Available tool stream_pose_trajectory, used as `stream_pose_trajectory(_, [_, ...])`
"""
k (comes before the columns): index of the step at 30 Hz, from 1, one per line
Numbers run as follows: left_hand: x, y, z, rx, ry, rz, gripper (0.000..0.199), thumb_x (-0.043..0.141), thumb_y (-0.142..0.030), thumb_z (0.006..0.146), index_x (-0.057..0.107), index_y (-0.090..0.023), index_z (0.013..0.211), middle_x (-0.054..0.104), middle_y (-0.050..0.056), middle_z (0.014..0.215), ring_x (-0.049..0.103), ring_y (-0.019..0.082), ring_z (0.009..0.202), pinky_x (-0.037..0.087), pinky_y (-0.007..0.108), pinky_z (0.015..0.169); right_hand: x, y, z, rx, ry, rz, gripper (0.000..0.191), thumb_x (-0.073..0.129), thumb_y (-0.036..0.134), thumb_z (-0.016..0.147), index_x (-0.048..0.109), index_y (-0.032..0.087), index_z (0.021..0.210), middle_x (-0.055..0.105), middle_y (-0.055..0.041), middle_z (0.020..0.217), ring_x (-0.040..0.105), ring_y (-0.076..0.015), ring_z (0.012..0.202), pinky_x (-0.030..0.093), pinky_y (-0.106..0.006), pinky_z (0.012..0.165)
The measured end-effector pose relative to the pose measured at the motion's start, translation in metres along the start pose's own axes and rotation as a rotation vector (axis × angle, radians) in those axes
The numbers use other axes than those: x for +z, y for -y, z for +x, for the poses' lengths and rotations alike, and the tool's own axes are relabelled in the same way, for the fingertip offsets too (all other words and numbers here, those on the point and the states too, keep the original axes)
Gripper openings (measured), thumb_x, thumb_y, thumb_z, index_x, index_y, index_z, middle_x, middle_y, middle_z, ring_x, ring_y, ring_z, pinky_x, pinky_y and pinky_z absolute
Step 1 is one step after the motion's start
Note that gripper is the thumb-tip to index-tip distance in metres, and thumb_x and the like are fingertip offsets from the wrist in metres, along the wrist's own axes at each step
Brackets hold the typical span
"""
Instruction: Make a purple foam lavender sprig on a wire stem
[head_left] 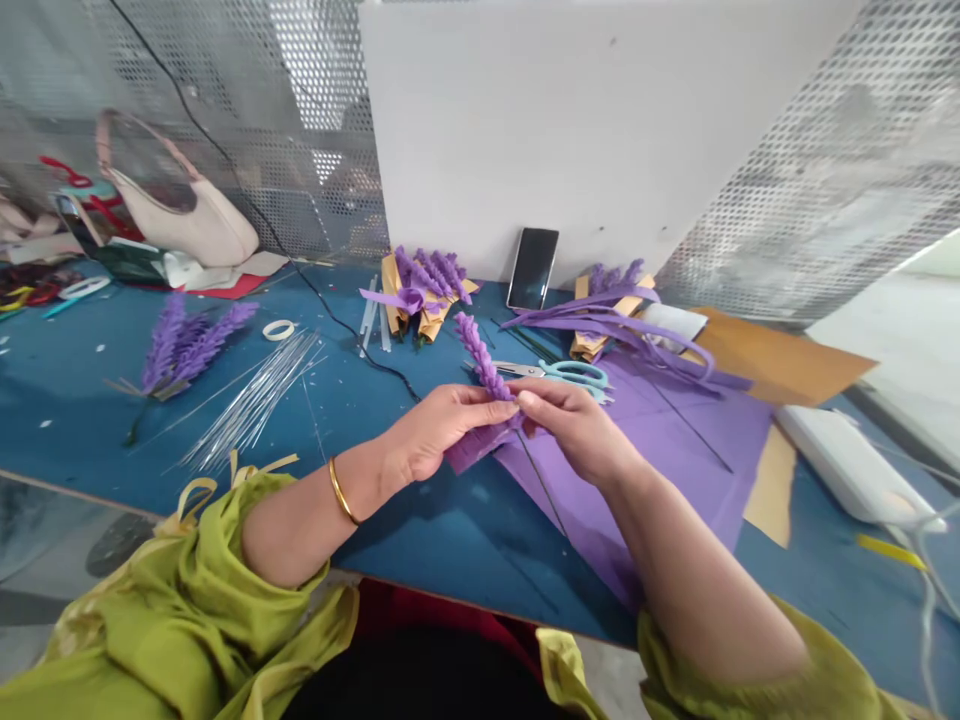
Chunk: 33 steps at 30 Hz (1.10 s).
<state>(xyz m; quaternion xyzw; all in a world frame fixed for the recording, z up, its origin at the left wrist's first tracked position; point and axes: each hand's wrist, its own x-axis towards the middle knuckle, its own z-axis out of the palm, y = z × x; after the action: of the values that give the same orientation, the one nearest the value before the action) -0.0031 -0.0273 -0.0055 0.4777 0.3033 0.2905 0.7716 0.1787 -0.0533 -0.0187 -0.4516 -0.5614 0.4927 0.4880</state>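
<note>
A purple paper lavender flower (480, 352) on a thin dark wire stem (546, 485) is held between both hands above the table. My left hand (450, 425) pinches the flower's lower end between thumb and fingers. From the other side my right hand (566, 420) closes on the same spot, its thumb tip beside the left thumb. A strip of purple paper (480, 447) hangs under the left fingers. Just behind the hands lie blue-handled scissors (574, 375). A large purple paper sheet (675, 450) spreads under and beside my right forearm.
Finished lavender bunches (191, 340) lie at left near loose wires (259, 400) and a tape roll (279, 330). Wrapped bunches (431, 290) and a phone (533, 268) stand at the back. Purple strips (637, 325), brown paper (780, 355) and a white device (855, 465) are at right.
</note>
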Motion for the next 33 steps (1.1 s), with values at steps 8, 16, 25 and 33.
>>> stream_pose_trajectory(8, [-0.002, 0.003, -0.001, -0.058, -0.058, 0.050, 0.019, 0.088, -0.029, 0.067, 0.081, -0.017, 0.080, 0.076, 0.006, 0.080, 0.064, 0.013, 0.071, 0.047, 0.028, 0.076, 0.004, -0.005, -0.002, 0.087, 0.086, 0.258, 0.020, 0.078, 0.031, 0.077, 0.074, 0.020, 0.092, 0.068, 0.0013, 0.081, 0.055, -0.0101, 0.067, 0.042, -0.024, 0.063])
stream_pose_trajectory(16, [-0.009, -0.005, -0.008, -0.093, 0.027, 0.254, 0.046, 0.075, -0.058, 0.076, 0.079, -0.013, 0.082, 0.069, 0.006, 0.071, 0.055, 0.012, 0.060, 0.034, 0.025, 0.054, 0.003, 0.001, -0.001, 0.158, 0.103, 0.365, 0.025, 0.082, 0.033, 0.074, 0.071, 0.017, 0.090, 0.065, 0.0011, 0.074, 0.053, -0.0081, 0.057, 0.042, -0.021, 0.055])
stream_pose_trajectory(25, [-0.010, -0.011, -0.009, -0.202, 0.066, 0.217, 0.033, 0.075, -0.043, 0.073, 0.078, -0.011, 0.074, 0.072, 0.009, 0.071, 0.060, 0.015, 0.063, 0.041, 0.027, 0.059, -0.001, -0.010, -0.002, 0.183, 0.194, 0.432, 0.033, 0.086, 0.039, 0.072, 0.078, 0.018, 0.097, 0.069, -0.0019, 0.080, 0.057, -0.0100, 0.063, 0.047, -0.023, 0.060])
stream_pose_trajectory(33, [-0.011, -0.009, -0.010, -0.155, 0.063, 0.317, 0.020, 0.065, -0.030, 0.076, 0.078, -0.014, 0.072, 0.074, 0.007, 0.073, 0.061, 0.015, 0.067, 0.041, 0.026, 0.058, 0.007, -0.007, -0.003, 0.121, 0.187, 0.393, 0.027, 0.083, 0.037, 0.075, 0.069, 0.017, 0.086, 0.068, -0.0011, 0.073, 0.064, -0.0144, 0.058, 0.050, -0.028, 0.056])
